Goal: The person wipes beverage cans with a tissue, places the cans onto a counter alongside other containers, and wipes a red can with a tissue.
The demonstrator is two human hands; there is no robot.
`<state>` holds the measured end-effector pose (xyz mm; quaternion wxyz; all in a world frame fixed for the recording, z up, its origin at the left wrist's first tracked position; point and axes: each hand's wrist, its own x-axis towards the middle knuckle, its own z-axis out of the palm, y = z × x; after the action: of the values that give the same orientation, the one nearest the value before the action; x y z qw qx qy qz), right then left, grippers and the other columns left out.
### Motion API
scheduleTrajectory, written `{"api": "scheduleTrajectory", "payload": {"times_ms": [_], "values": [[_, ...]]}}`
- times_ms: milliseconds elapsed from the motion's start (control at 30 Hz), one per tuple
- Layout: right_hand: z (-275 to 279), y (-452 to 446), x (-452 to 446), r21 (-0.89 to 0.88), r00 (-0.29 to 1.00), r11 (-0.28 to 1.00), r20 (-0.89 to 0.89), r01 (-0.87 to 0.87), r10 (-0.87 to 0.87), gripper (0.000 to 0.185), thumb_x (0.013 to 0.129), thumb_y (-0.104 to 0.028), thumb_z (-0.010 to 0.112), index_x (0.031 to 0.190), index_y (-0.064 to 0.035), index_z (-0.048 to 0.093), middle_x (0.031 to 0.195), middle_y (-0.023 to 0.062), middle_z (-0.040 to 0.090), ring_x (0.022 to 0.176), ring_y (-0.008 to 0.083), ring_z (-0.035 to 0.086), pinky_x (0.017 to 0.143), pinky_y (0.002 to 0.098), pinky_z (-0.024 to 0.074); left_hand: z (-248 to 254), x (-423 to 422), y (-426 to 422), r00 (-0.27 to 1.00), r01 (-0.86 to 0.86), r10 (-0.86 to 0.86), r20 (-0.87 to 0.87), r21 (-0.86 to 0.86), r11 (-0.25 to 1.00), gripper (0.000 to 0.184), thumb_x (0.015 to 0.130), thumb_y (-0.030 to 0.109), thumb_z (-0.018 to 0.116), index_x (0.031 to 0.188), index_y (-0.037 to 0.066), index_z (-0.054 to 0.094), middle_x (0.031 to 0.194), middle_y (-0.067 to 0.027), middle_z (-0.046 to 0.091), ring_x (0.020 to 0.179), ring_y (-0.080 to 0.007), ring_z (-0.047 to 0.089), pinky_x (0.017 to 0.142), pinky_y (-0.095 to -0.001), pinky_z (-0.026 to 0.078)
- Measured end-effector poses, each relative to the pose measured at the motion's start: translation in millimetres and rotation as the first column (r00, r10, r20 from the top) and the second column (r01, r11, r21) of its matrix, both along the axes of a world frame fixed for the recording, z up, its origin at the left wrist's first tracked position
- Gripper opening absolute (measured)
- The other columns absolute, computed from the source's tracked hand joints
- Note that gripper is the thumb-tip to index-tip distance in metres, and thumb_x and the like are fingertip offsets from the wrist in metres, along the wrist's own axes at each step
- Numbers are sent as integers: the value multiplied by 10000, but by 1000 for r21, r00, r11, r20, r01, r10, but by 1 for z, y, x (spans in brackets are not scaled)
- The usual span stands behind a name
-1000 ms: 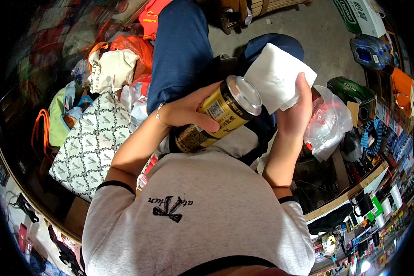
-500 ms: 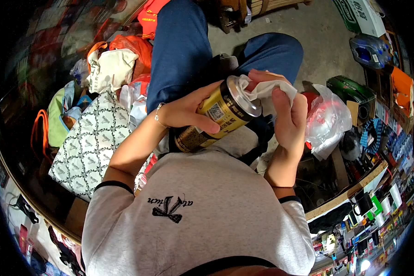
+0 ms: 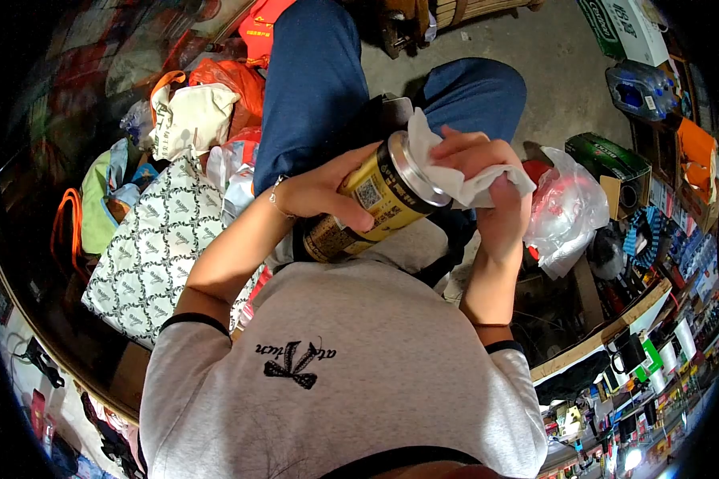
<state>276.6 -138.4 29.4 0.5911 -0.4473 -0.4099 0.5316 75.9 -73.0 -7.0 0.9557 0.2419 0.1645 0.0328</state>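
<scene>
A yellow and black can (image 3: 383, 195) with a silver rim lies tilted across my lap, its top end pointing up and to the right. My left hand (image 3: 323, 191) is wrapped round the can's body, the thumb lying near a printed QR code. In my right hand (image 3: 495, 180) the fingers are closed on a white tissue (image 3: 471, 185), which touches the can's top end. The tissue hides most of the can's top face, and one corner of it sticks up beyond the rim.
To the left lie a white patterned bag (image 3: 156, 247), a cream cloth bag (image 3: 192, 120) and red plastic bags. On the right are a clear plastic bag (image 3: 571, 207), a green box (image 3: 607, 164) and bottles in wrap (image 3: 643, 92). Shelves of small goods curve along the lower right.
My right hand has turned, its fingers now curled over the tissue at the can's top. The tissue has shifted and a corner stands up. My left hand keeps its hold on the can.
</scene>
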Motion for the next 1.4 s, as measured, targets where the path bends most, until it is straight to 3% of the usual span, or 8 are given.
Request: {"api": "scheduleTrajectory", "payload": {"times_ms": [200,367,500,733,967,1167,1233,1400], "values": [[-9,3,7,77,998,997,-53,27,-23,300,770,-263,388,693,-24,553,649,93,580,724,211,508,902,384,339,4,3,-2,1000,21,-21,9,46,999,972,594,118,787,1360,24,195,1219,-76,450,1107,-160,434,945,-291,351],[-4,9,11,95,986,995,163,27,-42,267,750,-235,408,623,-43,543,573,47,552,700,196,486,891,381,347,9,7,1,998,64,-65,15,56,996,963,596,113,790,1354,20,203,1211,-77,451,1112,-160,426,942,-281,350],[-3,9,13,154,889,988,448,31,-98,125,659,-119,485,638,-34,574,631,35,585,702,207,504,865,393,380,12,6,4,996,88,-86,-30,85,993,954,601,110,787,1351,18,204,1215,-75,446,1112,-154,422,945,-282,348],[0,7,9,261,790,965,585,33,-185,221,574,-47,462,710,-9,633,728,80,625,863,253,548,868,427,397,12,6,5,998,59,-58,-15,36,998,946,612,110,779,1354,23,198,1217,-73,442,1109,-152,421,950,-289,341],[1,4,3,167,857,981,488,94,-165,277,574,-30,449,761,24,646,815,127,634,964,278,539,851,367,416,10,11,3,996,50,-39,-84,139,989,864,645,143,771,1319,15,247,1181,-65,460,1073,-135,439,912,-263,369],[-7,1,3,107,880,990,456,96,-135,241,762,-76,419,813,34,628,881,145,624,972,267,537,807,336,432,7,14,0,986,29,10,-168,229,973,765,674,133,753,1273,2,296,1113,-62,491,1028,-119,460,841,-233,415],[-6,1,-2,32,942,987,295,161,-163,344,853,-203,375,807,44,611,879,152,617,946,260,540,804,343,423,7,14,-1,982,24,23,-186,245,969,752,679,124,747,1269,-1,299,1102,-62,495,1023,-117,462,831,-229,420],[-17,-2,0,9,988,990,54,142,-142,419,859,-310,354,784,35,580,823,177,600,848,247,549,786,331,413,7,13,1,990,22,10,-142,223,975,755,664,113,755,1261,-5,309,1118,-59,490,1027,-114,457,860,-233,401]]}}
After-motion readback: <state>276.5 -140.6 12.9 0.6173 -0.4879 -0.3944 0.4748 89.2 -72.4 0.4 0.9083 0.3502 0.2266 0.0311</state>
